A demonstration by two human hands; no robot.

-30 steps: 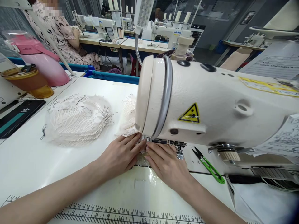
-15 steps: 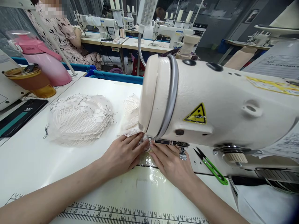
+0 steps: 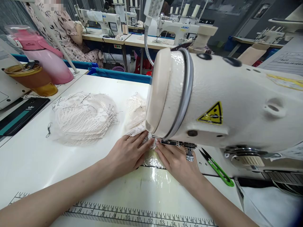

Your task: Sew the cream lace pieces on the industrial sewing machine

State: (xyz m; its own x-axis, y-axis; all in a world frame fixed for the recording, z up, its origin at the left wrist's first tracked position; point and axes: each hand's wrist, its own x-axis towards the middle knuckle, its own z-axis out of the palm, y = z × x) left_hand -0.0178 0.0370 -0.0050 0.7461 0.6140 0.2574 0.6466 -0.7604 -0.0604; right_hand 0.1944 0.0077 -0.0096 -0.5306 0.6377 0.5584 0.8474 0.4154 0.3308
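A white lace piece (image 3: 136,110) lies at the sewing machine (image 3: 175,94), part of it hidden behind the machine head. My left hand (image 3: 129,151) rests flat on its near edge, fingers stretched forward and close together. Across from it, my right hand (image 3: 178,160) lies palm down, its index fingertip at the lace by the needle area. The machine head and a metal attachment (image 3: 188,148) cover part of the right fingers. Both hands press the lace from above. The needle itself is hidden.
A stack of lace pieces (image 3: 85,119) with loose dark threads lies left. Green thread snips (image 3: 220,171) lie right. A printed ruler (image 3: 139,217) runs along the front. Further left are a phone (image 3: 23,115), an amber cup (image 3: 35,78) and a pink bottle (image 3: 47,61). Another person (image 3: 63,34) sits behind.
The view has shifted slightly, so the machine head appears further right. Both hands remain at the lace beside the needle area, with little visible movement of their own.
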